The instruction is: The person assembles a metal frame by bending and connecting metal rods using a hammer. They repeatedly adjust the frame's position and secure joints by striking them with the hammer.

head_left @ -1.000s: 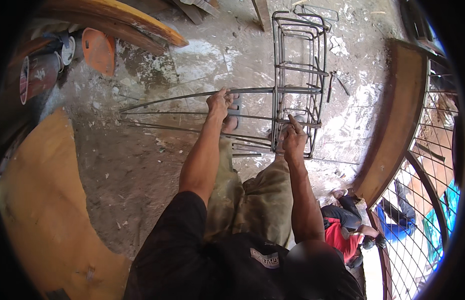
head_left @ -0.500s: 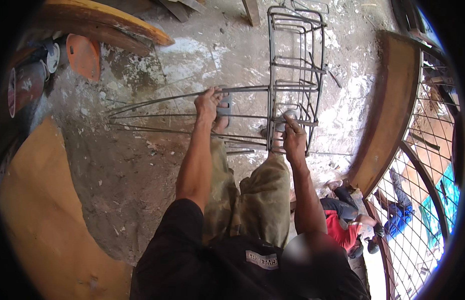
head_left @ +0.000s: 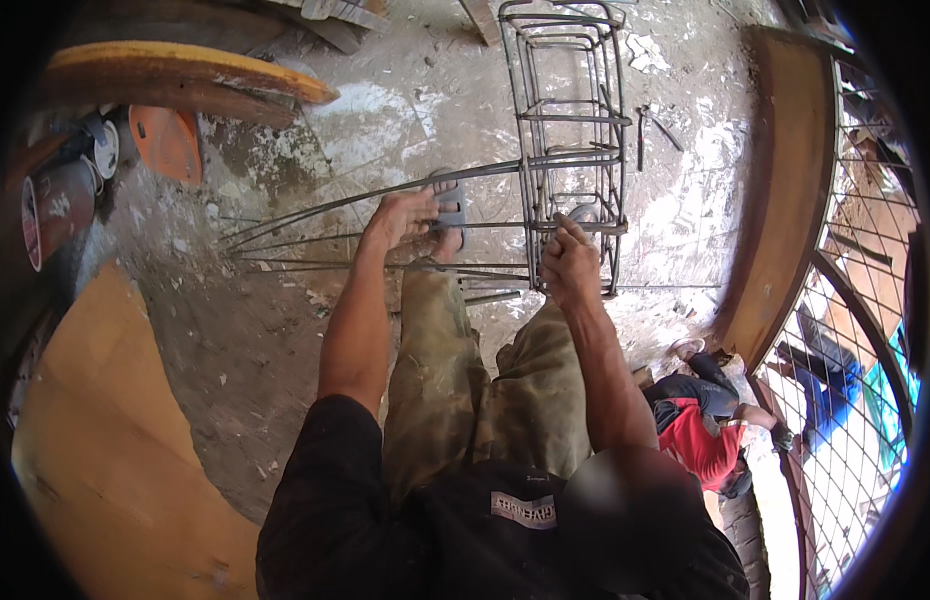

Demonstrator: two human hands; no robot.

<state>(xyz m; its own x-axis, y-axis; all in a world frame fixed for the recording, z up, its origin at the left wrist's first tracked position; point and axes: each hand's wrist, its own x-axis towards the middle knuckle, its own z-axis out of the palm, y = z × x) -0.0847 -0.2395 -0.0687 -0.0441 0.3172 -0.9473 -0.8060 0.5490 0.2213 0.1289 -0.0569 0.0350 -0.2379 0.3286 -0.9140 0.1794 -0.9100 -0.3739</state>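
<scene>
A rebar cage of dark rods and rectangular stirrups lies in front of me. Long thin steel rods stretch left from it and draw together at their far end. My left hand is at the upper and middle rods, fingers stretched out and slightly blurred. Whether it touches a rod cannot be told. My right hand is closed at the near end of the cage, its forefinger reaching up to the crossing of a rod and a stirrup. Whatever its curled fingers hold is hidden.
A dark two-armed tool lies on the floor right of the cage. At left are an orange plastic piece, a bucket and a brown board. Another person in red is low at right, beside a metal grille.
My left hand has loosened from the upper rod and shifted left and down. My right hand has moved slightly left and down along with the cage. The view has shifted a little.
</scene>
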